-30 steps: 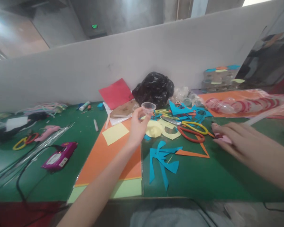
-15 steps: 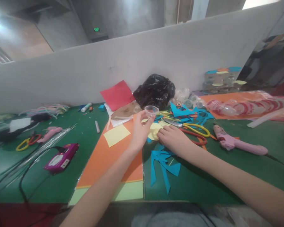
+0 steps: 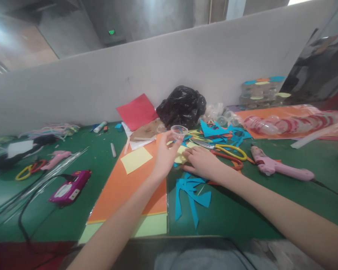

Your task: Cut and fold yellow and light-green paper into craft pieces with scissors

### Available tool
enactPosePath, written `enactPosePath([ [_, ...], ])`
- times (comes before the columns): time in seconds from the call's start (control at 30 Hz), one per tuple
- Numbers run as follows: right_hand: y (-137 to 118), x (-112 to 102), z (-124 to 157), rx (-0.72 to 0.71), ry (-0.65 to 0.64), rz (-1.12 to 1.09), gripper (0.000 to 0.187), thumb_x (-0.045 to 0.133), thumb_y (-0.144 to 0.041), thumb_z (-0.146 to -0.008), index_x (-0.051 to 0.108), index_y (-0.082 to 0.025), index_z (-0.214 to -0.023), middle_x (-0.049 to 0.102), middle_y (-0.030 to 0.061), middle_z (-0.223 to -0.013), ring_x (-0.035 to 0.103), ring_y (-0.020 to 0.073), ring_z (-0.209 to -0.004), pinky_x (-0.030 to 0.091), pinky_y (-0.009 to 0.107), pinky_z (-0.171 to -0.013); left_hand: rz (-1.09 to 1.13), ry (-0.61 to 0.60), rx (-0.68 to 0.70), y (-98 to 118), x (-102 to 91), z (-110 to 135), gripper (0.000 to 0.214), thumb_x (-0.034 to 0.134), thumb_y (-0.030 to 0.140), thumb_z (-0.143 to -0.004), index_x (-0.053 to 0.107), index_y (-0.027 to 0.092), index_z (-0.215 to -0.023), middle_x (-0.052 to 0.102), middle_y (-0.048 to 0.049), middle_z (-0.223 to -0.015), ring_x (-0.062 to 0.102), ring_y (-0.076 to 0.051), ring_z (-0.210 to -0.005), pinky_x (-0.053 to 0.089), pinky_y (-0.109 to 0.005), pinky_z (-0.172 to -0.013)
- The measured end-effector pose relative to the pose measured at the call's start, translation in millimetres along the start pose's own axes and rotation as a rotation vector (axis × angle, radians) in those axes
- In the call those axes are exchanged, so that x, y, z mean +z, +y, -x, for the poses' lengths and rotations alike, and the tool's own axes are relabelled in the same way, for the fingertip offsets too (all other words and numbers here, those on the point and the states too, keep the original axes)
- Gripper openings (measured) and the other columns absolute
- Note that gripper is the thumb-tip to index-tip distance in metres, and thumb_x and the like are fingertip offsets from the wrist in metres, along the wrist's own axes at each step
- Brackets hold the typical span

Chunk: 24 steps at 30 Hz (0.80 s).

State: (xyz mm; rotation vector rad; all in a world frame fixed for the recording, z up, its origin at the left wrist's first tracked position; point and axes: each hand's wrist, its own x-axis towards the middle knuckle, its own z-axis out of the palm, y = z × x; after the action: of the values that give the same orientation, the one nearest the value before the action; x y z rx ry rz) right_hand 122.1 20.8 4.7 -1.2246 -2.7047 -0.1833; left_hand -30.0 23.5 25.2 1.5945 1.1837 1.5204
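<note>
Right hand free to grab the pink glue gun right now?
Probably yes. The right hand lies flat on a yellow cutout, and the pink glue gun lies uncovered on the green mat to its right; only scissors lie between.

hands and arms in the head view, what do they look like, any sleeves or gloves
The left hand and right hand are bare, as are the left forearm and right forearm: no sleeves show up to the picture's edge. No gloves, and no watch, bracelet or ring that I can make out.
</note>
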Motion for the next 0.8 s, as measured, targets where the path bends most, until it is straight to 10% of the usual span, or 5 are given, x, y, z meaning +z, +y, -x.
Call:
enactPosePath([
  [0.47, 13, 7, 2, -0.129, 0.241, -0.018, 0.026, 0.045, -0.017, -0.101, 0.07, -0.012, -0.095, 0.07, 0.0113, -0.094, 0.063, 0.0223, -0.09, 0.043, 0.033, -0.082, -0.028, 0.008, 0.015, -2, -3.1, -2, 0.027, 0.064, 0.037, -0.088, 0.057, 0.021, -0.11, 0.069, -0.0093, -0.114, 0.064, -0.021, -0.113, 0.05, -0.034, -0.092],
  [0.8, 20, -37, 28, -0.211, 0.441, -0.249, 0.022, 0.045, -0.017, -0.094, 0.063, -0.017, -0.082, 0.064, 0.0033, -0.073, 0.057, 0.0161, -0.066, 0.038, 0.028, -0.062, 0.022, 0.042, 0.022, -5, -5.0, -7, 0.032, 0.066, 0.038, -0.086, 0.057, 0.02, -0.111, 0.07, -0.009, -0.113, 0.065, -0.021, -0.109, 0.051, -0.033, -0.089],
])
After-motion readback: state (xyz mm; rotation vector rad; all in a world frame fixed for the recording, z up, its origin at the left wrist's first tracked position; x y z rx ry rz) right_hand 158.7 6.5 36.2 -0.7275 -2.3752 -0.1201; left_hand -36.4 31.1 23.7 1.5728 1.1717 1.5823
